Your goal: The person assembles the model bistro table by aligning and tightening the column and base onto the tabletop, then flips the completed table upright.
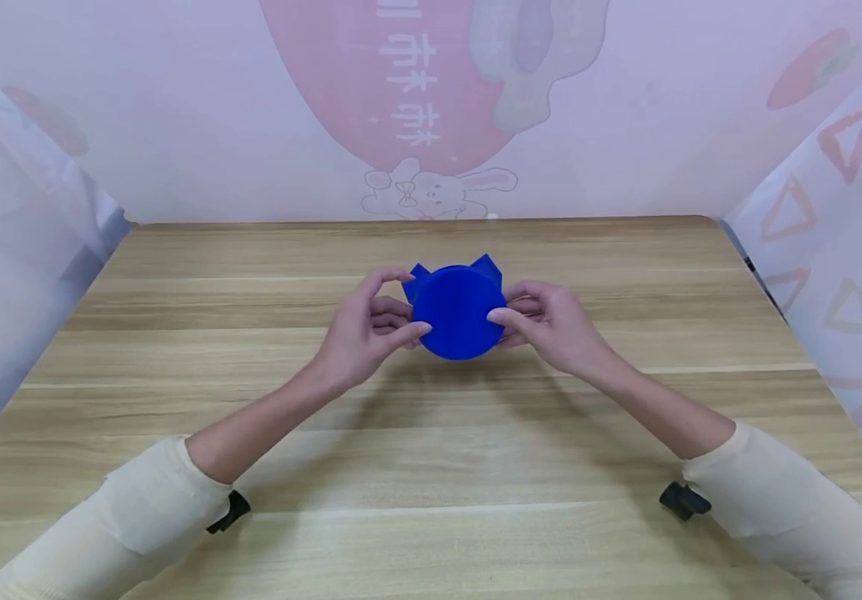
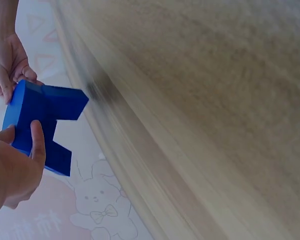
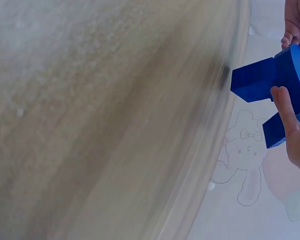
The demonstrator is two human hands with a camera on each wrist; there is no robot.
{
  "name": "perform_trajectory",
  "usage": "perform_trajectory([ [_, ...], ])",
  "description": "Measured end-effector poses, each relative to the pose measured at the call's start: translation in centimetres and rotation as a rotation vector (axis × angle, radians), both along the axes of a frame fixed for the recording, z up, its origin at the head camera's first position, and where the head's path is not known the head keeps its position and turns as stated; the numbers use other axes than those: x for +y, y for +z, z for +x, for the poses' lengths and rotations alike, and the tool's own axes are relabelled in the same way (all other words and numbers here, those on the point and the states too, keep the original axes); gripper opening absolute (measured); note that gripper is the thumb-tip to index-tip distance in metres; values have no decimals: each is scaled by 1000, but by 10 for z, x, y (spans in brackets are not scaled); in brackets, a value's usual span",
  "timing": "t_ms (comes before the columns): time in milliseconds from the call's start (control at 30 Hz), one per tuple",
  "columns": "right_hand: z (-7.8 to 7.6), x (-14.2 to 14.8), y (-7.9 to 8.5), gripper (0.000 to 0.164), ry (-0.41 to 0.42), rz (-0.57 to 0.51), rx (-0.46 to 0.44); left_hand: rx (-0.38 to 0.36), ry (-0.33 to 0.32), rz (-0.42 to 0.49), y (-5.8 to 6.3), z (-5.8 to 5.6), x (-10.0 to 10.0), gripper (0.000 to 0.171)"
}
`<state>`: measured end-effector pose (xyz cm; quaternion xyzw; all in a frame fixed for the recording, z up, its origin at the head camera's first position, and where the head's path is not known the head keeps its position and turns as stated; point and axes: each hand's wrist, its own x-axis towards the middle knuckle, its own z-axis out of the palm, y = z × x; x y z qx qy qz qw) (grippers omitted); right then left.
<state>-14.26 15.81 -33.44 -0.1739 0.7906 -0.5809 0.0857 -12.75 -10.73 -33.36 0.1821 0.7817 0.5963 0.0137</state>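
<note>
A small blue round stool (image 1: 459,312) is held up over the table between both hands, its flat round face toward the head camera. Two blocky legs stick out at its far side, seen edge-on in the left wrist view, where the stool (image 2: 25,112) is tilted. My left hand (image 1: 359,333) pinches the left rim, thumb on the flat face. On the opposite rim, my right hand (image 1: 554,325) grips with its thumb on the face and fingers behind. In the right wrist view, an extended finger of the right hand (image 3: 295,140) lies along the stool (image 3: 292,77) near its legs.
The wood-grain table (image 1: 431,467) spreads beneath the hands. Behind it stands a pale printed backdrop (image 1: 213,125) with a rabbit drawing, and printed cloth (image 1: 844,250) flanks the right side. Dark wrist cameras (image 1: 684,501) sit on the cream sleeves (image 1: 153,500).
</note>
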Motion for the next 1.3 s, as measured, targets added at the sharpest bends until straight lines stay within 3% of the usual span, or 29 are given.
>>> perform_trajectory([
  [133,0,0,1,27,-14,-37,-44,-9,-53,-18,2,-1,-2,57],
  [233,0,1,2,40,1,-68,-47,-9,-79,-59,3,-3,-3,56],
  [333,-1,4,2,54,55,-63,-18,-20,-86,-93,3,-4,-5,56],
  [500,-4,10,1,59,155,-56,-30,-63,-90,-129,7,-4,-6,55],
  [733,-3,16,4,90,224,31,-45,-108,-132,-138,11,-4,-8,65],
  [900,-3,16,4,92,254,1,-48,-64,-138,-200,11,-5,-8,88],
  [1067,-4,17,3,90,280,-13,-63,-6,-118,-289,10,-7,-7,86],
  [1300,-5,18,0,83,261,59,-25,-113,-145,-240,9,-7,-8,80],
])
